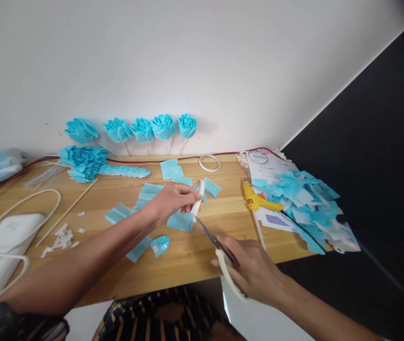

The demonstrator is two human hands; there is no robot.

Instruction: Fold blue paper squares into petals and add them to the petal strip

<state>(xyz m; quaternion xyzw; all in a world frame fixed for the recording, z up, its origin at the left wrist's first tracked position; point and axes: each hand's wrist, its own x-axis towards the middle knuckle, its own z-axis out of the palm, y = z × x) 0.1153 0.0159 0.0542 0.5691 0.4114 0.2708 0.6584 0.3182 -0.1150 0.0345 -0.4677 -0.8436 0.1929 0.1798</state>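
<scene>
My left hand (180,196) pinches a narrow roll of white tape (199,192) above the middle of the table. In my right hand (251,267) is a pair of scissors (228,277) with pale handles. Their blade tips reach the tape's lower end, just below my left fingers; whether they touch it I cannot tell. Blue rectangular pieces (180,220) lie on the wood under and around my left hand. A rounded blue petal (160,246) rests nearer the front edge.
Blue flowers on sticks (162,127) lean against the wall. A yellow glue gun (259,199) lies beside a heap of blue scraps (308,203) at right. Another tape ring (209,163) is at the back. White bits (62,237) and a white power strip (8,241) with cable occupy the left.
</scene>
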